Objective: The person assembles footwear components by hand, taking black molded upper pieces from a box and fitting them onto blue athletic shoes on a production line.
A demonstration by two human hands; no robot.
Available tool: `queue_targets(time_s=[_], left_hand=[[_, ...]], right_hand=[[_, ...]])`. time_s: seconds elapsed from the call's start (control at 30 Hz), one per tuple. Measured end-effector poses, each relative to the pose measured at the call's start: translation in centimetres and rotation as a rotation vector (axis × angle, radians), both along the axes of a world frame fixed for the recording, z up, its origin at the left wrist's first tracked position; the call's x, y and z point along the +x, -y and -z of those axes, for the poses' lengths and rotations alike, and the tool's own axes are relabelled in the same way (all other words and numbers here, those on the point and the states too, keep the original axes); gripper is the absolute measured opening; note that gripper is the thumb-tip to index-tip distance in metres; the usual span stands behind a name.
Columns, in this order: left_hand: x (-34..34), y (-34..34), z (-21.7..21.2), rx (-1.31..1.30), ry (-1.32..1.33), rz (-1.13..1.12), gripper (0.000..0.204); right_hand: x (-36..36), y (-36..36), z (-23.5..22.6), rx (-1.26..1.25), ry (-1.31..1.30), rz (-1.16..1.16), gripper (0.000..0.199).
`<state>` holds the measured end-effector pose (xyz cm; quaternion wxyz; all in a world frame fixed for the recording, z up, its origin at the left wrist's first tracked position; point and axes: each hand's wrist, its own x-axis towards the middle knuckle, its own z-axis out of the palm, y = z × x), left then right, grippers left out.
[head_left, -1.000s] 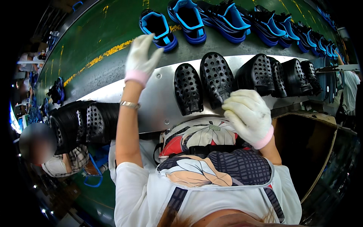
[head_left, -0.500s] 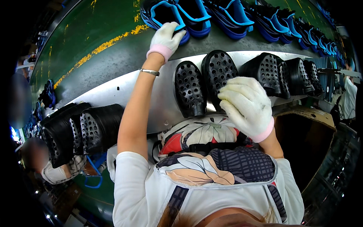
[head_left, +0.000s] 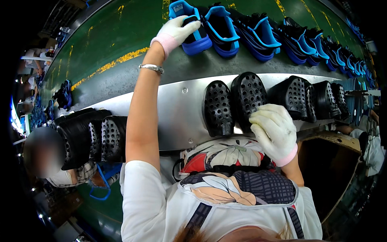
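Note:
My left hand [head_left: 177, 32], in a white glove with a pink cuff, is closed over the heel of a black and blue sneaker [head_left: 196, 45] on the green surface. The thumb lies across the heel collar, and part of the shoe is hidden under the glove. Beside it stands another sneaker [head_left: 223, 34] of the same kind. My right hand [head_left: 276, 131], gloved likewise, has its fingers curled together close to a black shoe-shaped form [head_left: 248, 94] full of round holes. What those fingers hold, if anything, is hidden. A second perforated form [head_left: 218, 107] rests just to the left.
More sneakers [head_left: 258, 36] run in a row toward the far right. A bare metal ledge [head_left: 173, 109] lies before me, with further black forms [head_left: 296, 94] at right and left. An open cardboard box [head_left: 342, 139] stands at my right. A person [head_left: 60, 177] sits at left.
The sneaker under my left hand has turned straighter, its heel now toward me, and my left hand has closed on it. The view has shifted slightly; my right hand keeps its curled shape.

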<state>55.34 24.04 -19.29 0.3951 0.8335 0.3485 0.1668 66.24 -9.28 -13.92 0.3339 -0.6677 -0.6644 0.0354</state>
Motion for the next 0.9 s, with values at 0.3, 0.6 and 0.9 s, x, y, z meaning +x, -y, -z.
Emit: queue_targets(time_s=[0.3,0.6,0.9], left_hand=[[-3.0,7.7,9.0,0.260,-0.091,-0.013,0.051],[-6.8,13.7,6.4,0.110,0.082,-0.183,0.048],[-8.6,15.2,5.9,-0.133,0.254,-0.274,0.047]], right_hand=[[-0.4,-0.2,1.5,-0.034,0.202,-0.073,0.033],[-2.7,-2.6,3.4,-0.255,0.439,-0.163,0.040],[-2.2,-2.3,1.5,-0.229,0.257,-0.306,0.046]])
